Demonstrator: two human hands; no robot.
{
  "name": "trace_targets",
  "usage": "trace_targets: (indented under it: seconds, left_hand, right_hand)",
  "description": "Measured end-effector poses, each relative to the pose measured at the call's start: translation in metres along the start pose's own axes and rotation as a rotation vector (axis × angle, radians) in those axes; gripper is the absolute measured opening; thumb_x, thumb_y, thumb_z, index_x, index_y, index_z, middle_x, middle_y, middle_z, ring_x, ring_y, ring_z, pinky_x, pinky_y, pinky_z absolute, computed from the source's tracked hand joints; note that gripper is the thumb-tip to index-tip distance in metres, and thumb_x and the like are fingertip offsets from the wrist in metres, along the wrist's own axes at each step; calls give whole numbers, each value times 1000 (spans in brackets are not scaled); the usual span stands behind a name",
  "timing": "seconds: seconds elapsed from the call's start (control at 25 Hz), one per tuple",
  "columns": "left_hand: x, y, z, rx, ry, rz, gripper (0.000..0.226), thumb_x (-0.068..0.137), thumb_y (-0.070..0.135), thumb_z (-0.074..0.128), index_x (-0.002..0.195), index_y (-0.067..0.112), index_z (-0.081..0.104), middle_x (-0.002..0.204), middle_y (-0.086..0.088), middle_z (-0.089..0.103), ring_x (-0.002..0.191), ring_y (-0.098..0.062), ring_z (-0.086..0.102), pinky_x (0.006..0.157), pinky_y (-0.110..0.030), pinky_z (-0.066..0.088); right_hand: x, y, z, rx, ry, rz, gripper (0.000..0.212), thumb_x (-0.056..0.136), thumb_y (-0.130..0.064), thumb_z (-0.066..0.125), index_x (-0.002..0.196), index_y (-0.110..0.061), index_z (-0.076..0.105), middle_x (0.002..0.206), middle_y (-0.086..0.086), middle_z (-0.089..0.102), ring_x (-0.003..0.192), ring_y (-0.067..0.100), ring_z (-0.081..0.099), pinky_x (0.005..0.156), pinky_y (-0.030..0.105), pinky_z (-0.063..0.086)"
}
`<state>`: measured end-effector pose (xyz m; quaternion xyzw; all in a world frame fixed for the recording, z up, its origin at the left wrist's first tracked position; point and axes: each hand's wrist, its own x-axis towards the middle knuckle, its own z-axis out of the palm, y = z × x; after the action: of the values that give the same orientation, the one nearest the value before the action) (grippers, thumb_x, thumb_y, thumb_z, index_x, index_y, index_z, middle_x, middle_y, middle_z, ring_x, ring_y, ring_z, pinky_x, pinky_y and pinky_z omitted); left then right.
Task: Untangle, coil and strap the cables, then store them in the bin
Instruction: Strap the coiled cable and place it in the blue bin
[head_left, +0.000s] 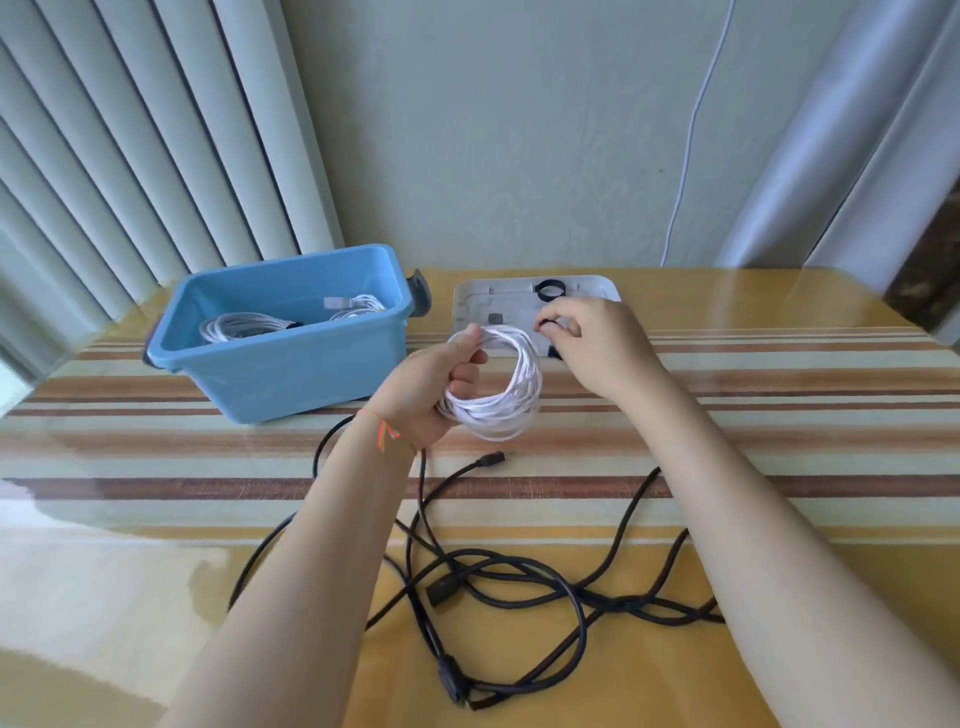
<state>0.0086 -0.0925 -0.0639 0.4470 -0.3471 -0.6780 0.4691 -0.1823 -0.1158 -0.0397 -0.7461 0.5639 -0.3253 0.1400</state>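
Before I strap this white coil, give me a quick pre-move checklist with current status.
1. White coil gathered in neat loops, gripped by left hand: ok.
2. Strap in right hand: fingers pinch a small black strap over the white lid: ok.
3. Strap open and ready to wrap: cannot tell.
4. Spare strap on lid: ok.
5. Blue bin within reach, room beside the stored white coils: ok.
6. Black cable untangled: not ok, lies in a tangle on the table.

- desk (779, 415) with a striped, glossy cover
- blue bin (291, 353), back left
- white tray (467, 306) beside it
- tangled black cables (519, 577), near edge
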Motion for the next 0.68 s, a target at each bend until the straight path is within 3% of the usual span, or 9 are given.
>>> trace_targets:
  seconds: [0.08, 0.16, 0.24, 0.36, 0.48, 0.56, 0.68]
  left_hand:
    - [-22, -8, -8, 198, 73, 79, 29, 99, 32, 57, 87, 6, 61, 55, 6, 44, 41, -6, 37, 42, -18, 34]
    - [-29, -24, -18, 464, 247, 131, 34, 96, 37, 62, 86, 4, 65, 55, 4, 50, 45, -13, 45, 49, -25, 38]
    - [-26, -33, -24, 555, 352, 139, 40, 93, 41, 63, 87, 1, 68, 49, 6, 52, 50, -19, 48, 55, -29, 40]
    - [-17, -32, -27, 605, 370, 126, 43, 93, 40, 63, 89, -2, 71, 47, 6, 52, 44, -14, 46, 49, -22, 39]
    - [-4, -30, -25, 658, 348, 117, 41, 94, 38, 62, 84, -1, 71, 46, 4, 51, 40, -12, 44, 47, -19, 38]
    - [3, -29, -25, 636, 330, 110, 41, 94, 39, 61, 77, 2, 69, 43, 7, 49, 44, -14, 44, 50, -21, 39]
    - [3, -22, -23, 609, 308, 54, 58, 91, 63, 53, 66, 11, 60, 49, 5, 52, 46, -15, 45, 53, -22, 40]
  right_hand:
    - [-19, -19, -1, 39, -72, 9, 18, 99, -23, 54, 101, -22, 71, 54, -18, 56, 51, 0, 48, 52, 19, 33]
    - [-32, -33, 3, 7, -175, 37, 25, 102, -25, 46, 118, -24, 66, 93, -14, 69, 81, 7, 61, 70, 27, 45]
    - [-40, -42, 10, -45, -303, 76, 34, 104, -23, 39, 137, -23, 50, 128, 1, 61, 111, 20, 58, 90, 34, 47]
    - [-40, -44, 18, -71, -405, 51, 33, 101, -18, 43, 133, -24, 41, 117, 2, 61, 100, 21, 59, 89, 42, 51]
    - [-29, -42, 23, -80, -361, 18, 15, 95, -15, 56, 107, -23, 53, 102, -4, 67, 98, 20, 60, 87, 40, 50]
    - [-25, -43, 25, -115, -321, -22, 13, 92, -14, 62, 100, -25, 63, 97, -7, 70, 97, 17, 60, 91, 37, 47]
    - [-27, -46, 31, -269, -276, -125, 13, 95, -20, 60, 97, -27, 71, 93, -10, 67, 89, 14, 51, 98, 35, 35]
